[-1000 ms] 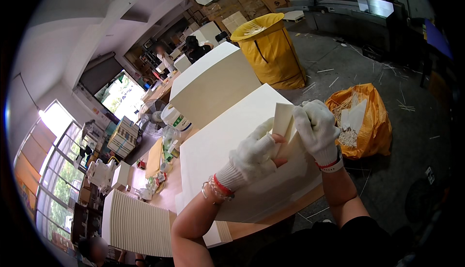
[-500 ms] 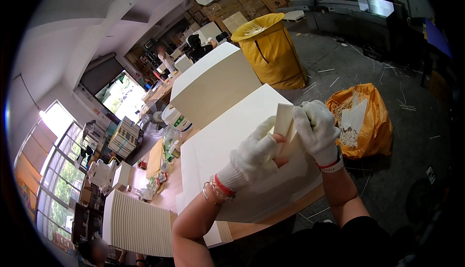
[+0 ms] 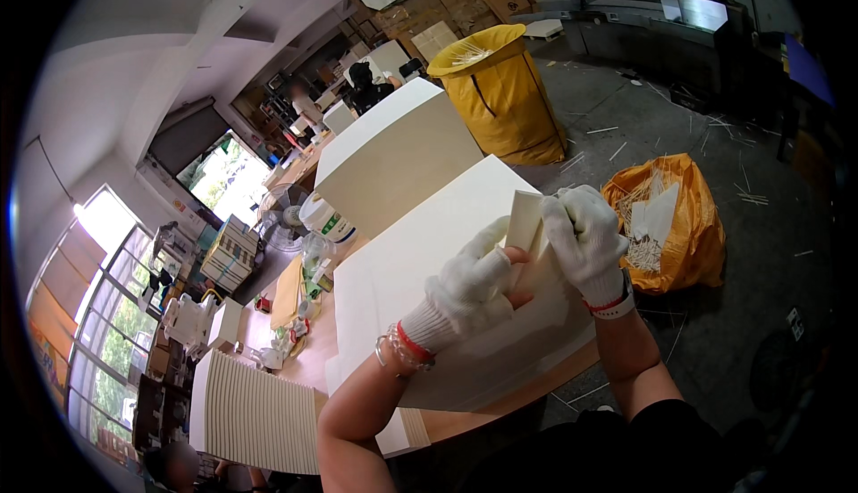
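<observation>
My left hand (image 3: pixel 472 280), in a white knit glove with bare thumb and fingertip showing, pinches a narrow piece of cream-white board (image 3: pixel 526 213). At the right edge of that piece, my gloved right hand (image 3: pixel 581 235) is closed with its fingers curled round it. Both hands are held over the near part of a large stack of white sheets (image 3: pixel 402 269) on the table. The lower end of the narrow piece is partly hidden behind my left fingers.
Behind stands another tall white stack (image 3: pixel 402 158). Ridged white boards (image 3: pixel 259 404) are piled at the lower left. A white bucket (image 3: pixel 326 218) and a fan (image 3: pixel 283 216) are beyond. On the right are two yellow bags (image 3: pixel 500 100) of strips; scraps litter the floor. Other people are nearby.
My hands and the narrow board piece stay nearly still. Far back, a person at the long table has shifted posture slightly.
</observation>
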